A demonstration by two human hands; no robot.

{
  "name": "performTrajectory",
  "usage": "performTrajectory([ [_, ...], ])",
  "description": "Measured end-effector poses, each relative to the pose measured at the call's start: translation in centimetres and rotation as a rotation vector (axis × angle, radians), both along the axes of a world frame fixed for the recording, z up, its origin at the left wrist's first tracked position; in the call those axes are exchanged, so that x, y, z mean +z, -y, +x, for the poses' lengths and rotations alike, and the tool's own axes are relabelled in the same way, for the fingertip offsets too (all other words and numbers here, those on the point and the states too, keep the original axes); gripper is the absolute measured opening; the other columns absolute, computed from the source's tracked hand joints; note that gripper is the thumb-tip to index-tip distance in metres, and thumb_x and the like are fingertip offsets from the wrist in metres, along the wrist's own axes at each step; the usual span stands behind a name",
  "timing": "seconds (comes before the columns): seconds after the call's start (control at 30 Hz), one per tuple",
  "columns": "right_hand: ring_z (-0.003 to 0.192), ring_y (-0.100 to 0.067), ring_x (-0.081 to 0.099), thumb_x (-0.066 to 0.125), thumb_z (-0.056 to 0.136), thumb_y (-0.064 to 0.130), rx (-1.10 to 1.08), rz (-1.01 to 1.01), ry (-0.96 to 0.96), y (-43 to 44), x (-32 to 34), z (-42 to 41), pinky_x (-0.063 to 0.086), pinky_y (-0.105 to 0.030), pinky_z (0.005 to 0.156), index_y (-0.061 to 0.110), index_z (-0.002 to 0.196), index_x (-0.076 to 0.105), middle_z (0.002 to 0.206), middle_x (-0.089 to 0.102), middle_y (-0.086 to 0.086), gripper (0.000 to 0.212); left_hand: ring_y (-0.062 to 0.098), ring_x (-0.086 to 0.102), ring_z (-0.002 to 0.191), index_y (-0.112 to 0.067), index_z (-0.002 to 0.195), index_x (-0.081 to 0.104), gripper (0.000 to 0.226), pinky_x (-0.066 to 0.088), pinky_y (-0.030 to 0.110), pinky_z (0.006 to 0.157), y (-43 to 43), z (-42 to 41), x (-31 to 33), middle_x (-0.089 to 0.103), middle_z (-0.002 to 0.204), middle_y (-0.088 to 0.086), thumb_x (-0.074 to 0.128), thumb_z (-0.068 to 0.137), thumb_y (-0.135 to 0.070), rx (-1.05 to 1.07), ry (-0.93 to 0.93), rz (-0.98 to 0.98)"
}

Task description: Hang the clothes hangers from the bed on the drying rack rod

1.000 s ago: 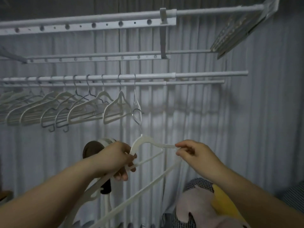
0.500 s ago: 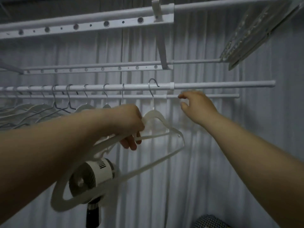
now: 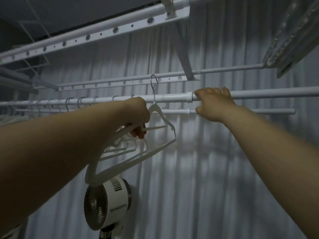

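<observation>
My left hand [image 3: 138,116] grips a white plastic hanger [image 3: 165,126] by its shoulder, just below the drying rack rod [image 3: 259,94]. The hanger's metal hook [image 3: 153,87] stands above the rod, its tip level with the perforated rail behind. My right hand [image 3: 212,104] holds the rod itself, fingers curled over it just right of the white joint collar [image 3: 189,97]. Several more white hangers [image 3: 124,145] hang on the rod to the left, partly hidden behind my left forearm.
A thinner second rod [image 3: 259,111] runs just below and behind the main one. Perforated rack rails [image 3: 103,34] and a folded rack panel [image 3: 293,37] sit overhead. A white standing fan [image 3: 107,202] is below the hanger. Grey curtains fill the background.
My left hand has lifted the hanger so its hook rises above the rod. My right hand went from the hanger up to the rod and now holds it.
</observation>
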State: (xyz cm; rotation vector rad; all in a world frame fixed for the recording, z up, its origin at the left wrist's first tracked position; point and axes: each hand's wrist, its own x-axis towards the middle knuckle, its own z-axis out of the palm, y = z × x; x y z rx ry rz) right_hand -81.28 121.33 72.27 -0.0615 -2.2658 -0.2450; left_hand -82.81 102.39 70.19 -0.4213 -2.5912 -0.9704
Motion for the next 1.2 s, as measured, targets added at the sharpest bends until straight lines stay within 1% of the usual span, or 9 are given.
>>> performTrajectory([
  [0.23,0.132,-0.026,0.028,0.050,0.089,0.028,0.038,0.100,-0.046,-1.3,-0.7,-1.1,0.008,-0.044,0.115,0.022,0.140,0.027,0.143,0.033,-0.005,0.056,0.017,0.054,0.027,0.010,0.073,0.047,0.030,0.051,0.025,0.041,-2.6,-2.5,0.2,0.063,0.070,0.020,0.037,0.097,-0.006,0.068,0.034,-0.067],
  [0.33,0.133,-0.026,0.027,0.051,0.088,0.029,0.056,0.132,-0.037,-1.7,-0.8,-1.2,0.008,-0.044,0.115,0.022,0.140,0.025,0.142,0.033,-0.004,0.059,0.017,0.055,0.028,0.007,0.073,0.045,0.027,0.049,0.024,0.037,-3.3,-2.9,-0.4,0.066,0.072,0.021,0.038,0.096,-0.005,0.074,0.036,-0.088],
  [0.57,0.134,-0.027,0.025,0.052,0.087,0.031,0.059,0.158,-0.059,-1.7,-1.0,-1.4,0.006,-0.045,0.115,0.022,0.141,0.024,0.145,0.030,-0.005,0.062,0.017,0.058,0.040,0.010,0.081,0.054,0.029,0.051,0.022,0.040,-3.8,-3.0,-1.7,0.070,0.087,0.021,0.040,0.097,-0.010,0.062,0.112,-0.134],
  [0.63,0.135,-0.026,0.024,0.052,0.087,0.031,0.056,0.164,-0.074,-1.7,-1.1,-1.5,0.005,-0.045,0.115,0.021,0.142,0.023,0.146,0.029,-0.006,0.063,0.018,0.058,0.046,0.014,0.096,0.056,0.030,0.050,0.022,0.040,-3.7,-3.1,-2.0,0.069,0.094,0.023,0.039,0.097,-0.011,0.059,0.121,-0.141],
  [0.67,0.135,-0.026,0.023,0.052,0.087,0.031,0.053,0.164,-0.079,-1.7,-1.2,-1.6,0.005,-0.045,0.115,0.021,0.142,0.023,0.146,0.028,-0.006,0.063,0.018,0.058,0.046,0.015,0.102,0.055,0.030,0.050,0.022,0.041,-3.6,-3.3,-2.1,0.069,0.089,0.022,0.039,0.097,-0.011,0.055,0.117,-0.141],
  [0.77,0.137,-0.026,0.020,0.052,0.087,0.031,0.053,0.158,-0.091,-1.7,-1.4,-1.8,0.002,-0.045,0.116,0.021,0.142,0.022,0.148,0.025,-0.006,0.064,0.017,0.058,0.041,0.010,0.097,0.055,0.027,0.052,0.023,0.044,-3.3,-3.5,-2.1,0.063,0.066,0.015,0.043,0.096,-0.014,0.053,0.076,-0.127],
  [0.9,0.138,-0.025,0.019,0.053,0.087,0.030,0.065,0.135,-0.113,-1.5,-1.6,-1.7,0.002,-0.044,0.116,0.021,0.141,0.025,0.150,0.024,-0.006,0.062,0.016,0.057,0.047,-0.002,0.073,0.056,0.033,0.051,0.023,0.044,-2.5,-2.9,-1.8,0.059,0.064,0.008,0.054,0.091,-0.030,0.084,-0.035,-0.147],
  [1.03,0.135,-0.027,0.026,0.055,0.086,0.028,0.096,0.088,-0.137,-1.0,-1.5,-1.2,0.005,-0.044,0.115,0.019,0.137,0.033,0.145,0.033,-0.007,0.056,0.012,0.050,0.051,-0.008,0.089,0.060,0.036,0.041,0.021,0.050,-0.1,-0.9,-1.0,0.052,0.063,0.001,0.054,0.087,-0.043,0.162,-0.208,-0.235],
  [1.2,0.134,-0.028,0.030,0.056,0.086,0.024,0.133,-0.014,-0.202,0.0,-1.8,-0.7,0.007,-0.041,0.115,0.016,0.137,0.036,0.143,0.039,-0.010,0.056,0.015,0.046,0.058,-0.009,0.096,0.064,0.031,0.034,0.024,0.052,4.8,2.2,-0.8,0.052,0.067,0.004,0.056,0.087,-0.038,0.248,-0.388,-0.158],
])
